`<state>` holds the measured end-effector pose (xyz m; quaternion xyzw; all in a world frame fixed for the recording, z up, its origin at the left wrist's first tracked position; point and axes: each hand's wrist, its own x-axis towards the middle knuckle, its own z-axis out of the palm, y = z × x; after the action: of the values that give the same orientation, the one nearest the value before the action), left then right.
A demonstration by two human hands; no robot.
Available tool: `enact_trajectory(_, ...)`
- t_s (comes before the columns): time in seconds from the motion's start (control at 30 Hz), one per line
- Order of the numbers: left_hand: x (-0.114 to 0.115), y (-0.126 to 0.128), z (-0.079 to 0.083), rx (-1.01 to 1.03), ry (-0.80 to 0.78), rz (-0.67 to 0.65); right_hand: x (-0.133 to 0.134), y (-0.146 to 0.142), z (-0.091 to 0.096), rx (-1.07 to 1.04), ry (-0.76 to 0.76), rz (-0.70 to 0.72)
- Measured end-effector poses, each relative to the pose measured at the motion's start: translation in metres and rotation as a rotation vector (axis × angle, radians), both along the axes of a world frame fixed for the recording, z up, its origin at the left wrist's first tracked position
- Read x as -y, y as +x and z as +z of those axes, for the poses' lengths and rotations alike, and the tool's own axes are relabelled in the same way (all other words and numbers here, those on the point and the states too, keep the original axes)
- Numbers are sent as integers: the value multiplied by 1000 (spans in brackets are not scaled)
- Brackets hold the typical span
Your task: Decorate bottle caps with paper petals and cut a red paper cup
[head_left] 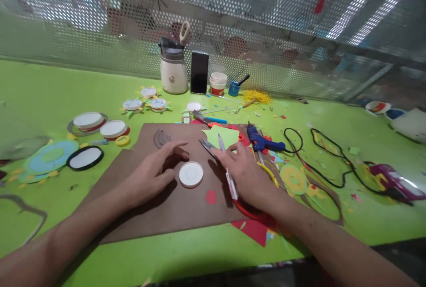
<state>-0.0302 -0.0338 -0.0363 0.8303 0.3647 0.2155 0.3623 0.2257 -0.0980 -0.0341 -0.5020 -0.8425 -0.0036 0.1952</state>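
My left hand (155,171) hovers at the left of a small round white lid (191,174), fingers apart and holding nothing. The lid lies flat on a brown board (149,207). My right hand (246,169) has curled fingers, with the thumb across a white pen (230,184) that slants under it. Beneath this hand lies a pair of scissors (207,145), their blades pointing away and left; the hand partly hides them. A red paper circle (211,197) sits near the lid. Pale green paper (221,136) lies beyond my right fingers.
A blue glue gun (266,140) with a black cord lies to the right, near a purple device (397,182). White lids (88,120) and paper flowers (53,158) lie at the left. A white jug (174,72), phone (199,74) and cups (218,84) stand at the back.
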Motion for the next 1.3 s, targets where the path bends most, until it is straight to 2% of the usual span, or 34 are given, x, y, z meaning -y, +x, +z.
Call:
enact_trajectory(0.13, 3, 2, 9, -104, 85, -114, -1, 2, 9, 261, 33, 44)
enact_trajectory(0.27, 8, 6, 17, -239, 160, -172, 0, -1, 14, 348, 45, 49)
enact_trajectory(0.4, 8, 10, 19, -254, 144, -146, -5, 2, 9, 223, 63, 51)
enact_trajectory(0.53, 3, 12, 15, -227, 180, -133, -17, 21, 9, 82, 118, -73)
enact_trajectory(0.63, -1, 11, 12, -195, 193, -167, -25, 42, 12, 100, 127, -147)
enact_trajectory(0.77, -3, 10, 12, -177, 168, -181, -31, 61, 14, 199, 50, -173)
enact_trajectory(0.93, -2, 12, 17, -214, 152, -174, -29, 63, 13, 298, -19, -177)
enact_trajectory(1.07, -4, 10, 14, -258, 166, -152, -28, 60, 12, 304, -15, -160)
enact_trajectory(1.3, -9, 6, 2, -246, 206, -118, -35, 57, 14, 119, 103, -237)
